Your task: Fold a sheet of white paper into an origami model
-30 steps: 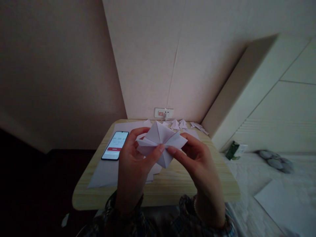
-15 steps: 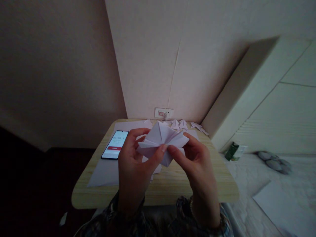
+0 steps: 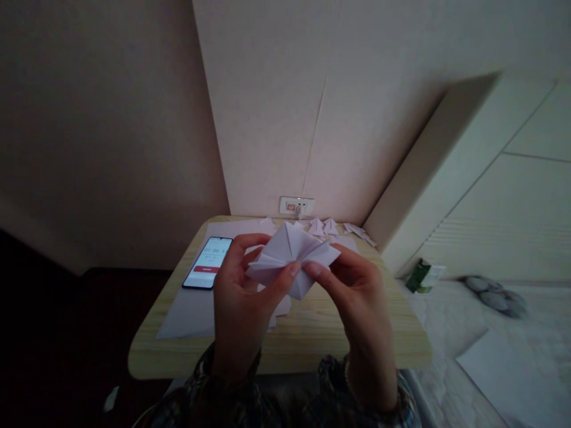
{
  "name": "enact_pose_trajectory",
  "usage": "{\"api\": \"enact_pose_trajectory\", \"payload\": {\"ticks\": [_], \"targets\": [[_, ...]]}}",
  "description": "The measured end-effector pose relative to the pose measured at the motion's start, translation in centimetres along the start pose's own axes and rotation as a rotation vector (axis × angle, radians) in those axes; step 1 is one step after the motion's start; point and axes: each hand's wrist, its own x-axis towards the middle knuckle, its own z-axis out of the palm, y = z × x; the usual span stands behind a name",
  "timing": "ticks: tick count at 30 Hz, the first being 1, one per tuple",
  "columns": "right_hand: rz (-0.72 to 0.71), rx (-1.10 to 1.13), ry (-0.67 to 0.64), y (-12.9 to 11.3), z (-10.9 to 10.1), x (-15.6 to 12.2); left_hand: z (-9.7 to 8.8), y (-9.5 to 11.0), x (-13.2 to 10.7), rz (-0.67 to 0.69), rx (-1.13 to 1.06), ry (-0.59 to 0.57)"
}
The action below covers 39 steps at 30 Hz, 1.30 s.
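Above the small wooden table, I hold a white folded-paper piece [image 3: 300,244] with several pointed flaps fanning out from its centre. My left hand [image 3: 247,291] pinches its left side, thumb pressed near the centre and fingers behind. From the right, my right hand [image 3: 357,291] grips it the same way, its thumb tip close beside the left one. The fingertips behind the paper are hidden. Beyond my hands, small folded paper pieces [image 3: 323,227] rest along the table's back edge.
A lit phone [image 3: 207,263] lies on white paper sheets [image 3: 187,315] at the left of the wooden table [image 3: 312,351]. A wall socket [image 3: 297,205] with a plug sits behind. To the right, a green-and-white box [image 3: 423,276], a grey rounded item [image 3: 493,294] and a paper sheet [image 3: 508,368] lie on a pale quilted surface.
My right thumb has shifted very slightly, and the lower right flap of the folded paper looks closer in. Both hands keep their hold.
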Motion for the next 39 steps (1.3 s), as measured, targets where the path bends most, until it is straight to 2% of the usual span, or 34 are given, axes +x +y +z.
{"api": "enact_pose_trajectory", "payload": {"ticks": [7,13,18,22,27,30,35,39], "targets": [[-0.059,-0.071,0.031,0.1,-0.9,0.1,-0.2,0.1,0.2,0.004,-0.033,0.02],[-0.066,-0.096,-0.03,0.2,-0.9,0.3,-0.6,-0.2,0.5,-0.044,0.024,-0.002],[-0.093,-0.021,-0.033,0.0,-1.0,0.6,-0.4,0.2,0.3,-0.08,0.034,-0.06],[-0.083,-0.006,0.003,0.0,-0.5,0.2,0.0,0.8,-0.2,-0.134,0.049,-0.155],[-0.076,0.005,0.097,0.5,-0.2,-0.3,-0.2,0.6,-0.1,-0.059,0.084,-0.215],[-0.097,-0.022,0.066,1.0,-0.6,-0.3,-0.4,0.2,0.2,-0.039,0.089,-0.249],[-0.168,-0.099,0.023,1.0,-1.6,0.3,-0.6,0.1,0.3,-0.029,0.093,-0.183],[-0.06,-0.124,-0.122,0.5,-1.5,0.4,-0.5,0.1,0.2,-0.038,0.083,-0.107]]}}
